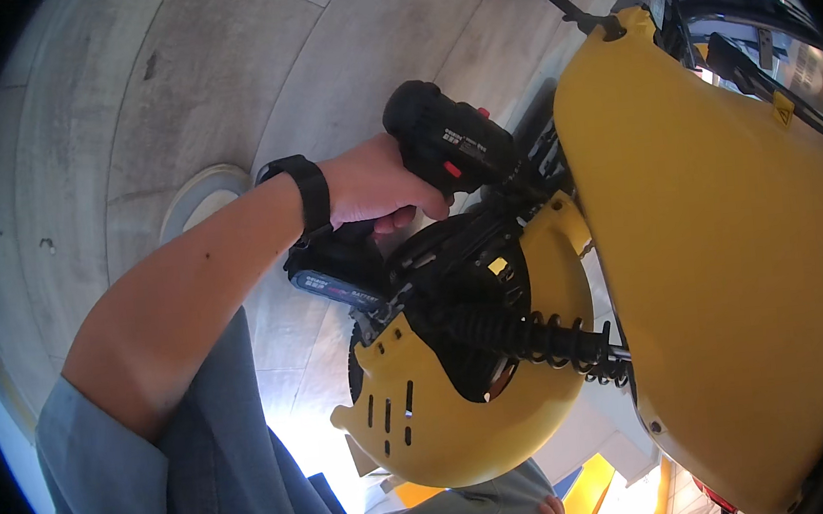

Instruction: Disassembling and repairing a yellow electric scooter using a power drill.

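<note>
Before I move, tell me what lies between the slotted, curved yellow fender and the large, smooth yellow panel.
The head view shows a black coil-spring shock absorber running from inside the fender toward the panel.

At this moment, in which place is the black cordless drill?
In the head view, the cordless drill is above centre, in the left hand, just left of the large yellow panel.

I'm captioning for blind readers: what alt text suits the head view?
A left hand grips a black cordless power tool beside a curved yellow fender, black coil spring and large yellow body panel, above a wood-look floor.
</note>
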Motion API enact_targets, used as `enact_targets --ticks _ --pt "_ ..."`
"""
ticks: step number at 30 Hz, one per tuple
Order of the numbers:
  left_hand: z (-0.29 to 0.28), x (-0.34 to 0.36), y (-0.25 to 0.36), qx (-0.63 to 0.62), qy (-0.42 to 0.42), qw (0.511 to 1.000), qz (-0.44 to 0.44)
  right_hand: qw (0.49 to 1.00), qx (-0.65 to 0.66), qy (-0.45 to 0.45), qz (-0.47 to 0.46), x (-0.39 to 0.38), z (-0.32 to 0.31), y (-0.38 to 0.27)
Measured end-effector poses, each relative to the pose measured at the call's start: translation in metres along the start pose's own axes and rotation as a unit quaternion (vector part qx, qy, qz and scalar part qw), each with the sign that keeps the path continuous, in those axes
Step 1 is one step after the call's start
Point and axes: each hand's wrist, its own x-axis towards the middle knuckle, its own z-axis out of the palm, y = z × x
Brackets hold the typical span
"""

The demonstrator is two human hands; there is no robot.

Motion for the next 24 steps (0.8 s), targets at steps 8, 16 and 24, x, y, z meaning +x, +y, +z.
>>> enact_targets --ticks 8,16,24 --pt "0.000 -0.002 0.001 0.019 0.002 1.000 0.003 1.000 -0.002 0.006 0.007 0.002 0.001 -0.003" --pt "-0.001 0.000 0.004 0.034 -0.020 0.999 -0.001 1.000 -0.019 0.006 -0.012 0.009 0.000 -0.009" --pt "-0.001 0.003 0.014 0.059 -0.025 0.998 -0.015 1.000 -0.006 0.020 -0.003 0.000 0.003 -0.001"
